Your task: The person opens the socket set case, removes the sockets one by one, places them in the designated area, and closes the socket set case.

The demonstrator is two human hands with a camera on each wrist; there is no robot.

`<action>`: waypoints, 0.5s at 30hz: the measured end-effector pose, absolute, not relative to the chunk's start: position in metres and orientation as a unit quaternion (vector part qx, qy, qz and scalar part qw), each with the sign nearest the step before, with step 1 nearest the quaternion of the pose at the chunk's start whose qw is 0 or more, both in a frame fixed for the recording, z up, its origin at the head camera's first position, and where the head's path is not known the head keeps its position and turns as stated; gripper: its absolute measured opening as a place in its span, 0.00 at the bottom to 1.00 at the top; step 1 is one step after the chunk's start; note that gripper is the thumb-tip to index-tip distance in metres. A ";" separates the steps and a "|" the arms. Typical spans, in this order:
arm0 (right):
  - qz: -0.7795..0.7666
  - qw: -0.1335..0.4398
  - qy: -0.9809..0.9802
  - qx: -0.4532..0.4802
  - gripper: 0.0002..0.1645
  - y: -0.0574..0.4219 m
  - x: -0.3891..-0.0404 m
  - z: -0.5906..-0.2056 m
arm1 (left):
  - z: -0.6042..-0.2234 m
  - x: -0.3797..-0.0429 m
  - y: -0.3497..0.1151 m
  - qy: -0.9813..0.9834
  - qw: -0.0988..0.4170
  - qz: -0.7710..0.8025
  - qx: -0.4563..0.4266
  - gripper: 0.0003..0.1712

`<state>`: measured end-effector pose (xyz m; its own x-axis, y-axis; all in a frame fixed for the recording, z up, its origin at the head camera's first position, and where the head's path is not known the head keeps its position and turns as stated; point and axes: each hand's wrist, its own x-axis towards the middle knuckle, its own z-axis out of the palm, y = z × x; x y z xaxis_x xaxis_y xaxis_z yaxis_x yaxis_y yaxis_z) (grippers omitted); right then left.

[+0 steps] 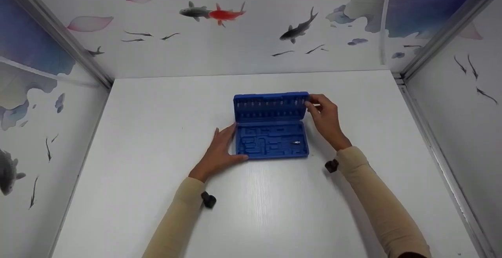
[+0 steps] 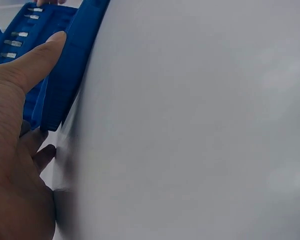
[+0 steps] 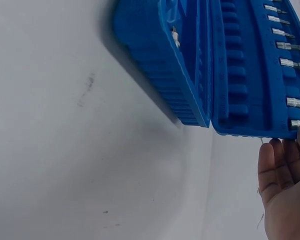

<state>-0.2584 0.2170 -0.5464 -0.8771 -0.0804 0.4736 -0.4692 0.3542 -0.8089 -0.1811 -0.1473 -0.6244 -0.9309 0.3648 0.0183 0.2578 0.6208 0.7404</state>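
A blue plastic screwdriver bit case lies unfolded on the white table, its lid standing up at the back. Small silver bits sit in a row along the lid. One metal piece rests in the base, whose other moulded slots look bare. My left hand holds the base at its front left corner, thumb over the front rim and fingers along the left side. With thumb and fingers, my right hand pinches the lid's right edge; the right wrist view shows this grip at the lid's corner.
The white table stretches around the case. White panels printed with fish and petals stand at the back and both sides. A small black device is worn at the left wrist, another at the right.
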 end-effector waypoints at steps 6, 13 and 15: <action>0.542 0.163 -0.812 0.141 0.13 0.223 -0.279 -0.569 | -0.624 -0.181 -0.148 0.900 0.070 0.395 0.172 0.72; 0.537 0.117 -0.827 0.117 0.14 0.229 -0.290 -0.578 | -0.623 -0.177 -0.148 0.903 0.074 0.385 0.178 0.73; 0.536 0.101 -0.832 0.105 0.14 0.230 -0.291 -0.579 | -0.622 -0.175 -0.148 0.903 0.075 0.382 0.182 0.72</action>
